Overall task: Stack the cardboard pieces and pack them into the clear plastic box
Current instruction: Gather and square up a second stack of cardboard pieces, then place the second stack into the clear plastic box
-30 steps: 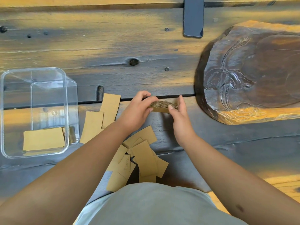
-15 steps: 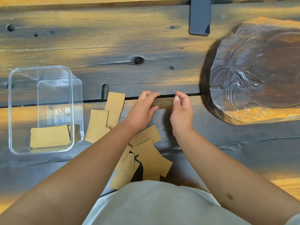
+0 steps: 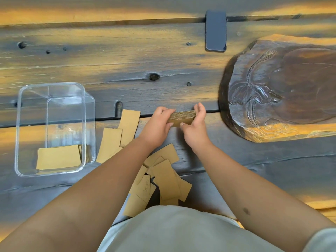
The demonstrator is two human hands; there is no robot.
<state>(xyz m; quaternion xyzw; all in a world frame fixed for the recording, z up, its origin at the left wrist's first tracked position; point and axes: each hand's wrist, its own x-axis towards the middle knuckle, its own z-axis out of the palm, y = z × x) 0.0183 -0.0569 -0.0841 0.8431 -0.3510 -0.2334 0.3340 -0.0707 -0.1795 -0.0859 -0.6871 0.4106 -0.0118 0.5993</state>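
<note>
I see the left hand and the right hand with fingers closed on the ends of a cardboard stack, held above the wooden table; loose cardboard pieces lie beside the clear plastic box

A broad table of dark, weathered planks fills the view, its grain knotted and pocked with small holes, with long seams running across. Warm amber light falls in patches over the grey wood. At the right edge sits a heavy carved wooden slab, leaf-patterned. Near the far edge a dark phone lies flat.
</note>
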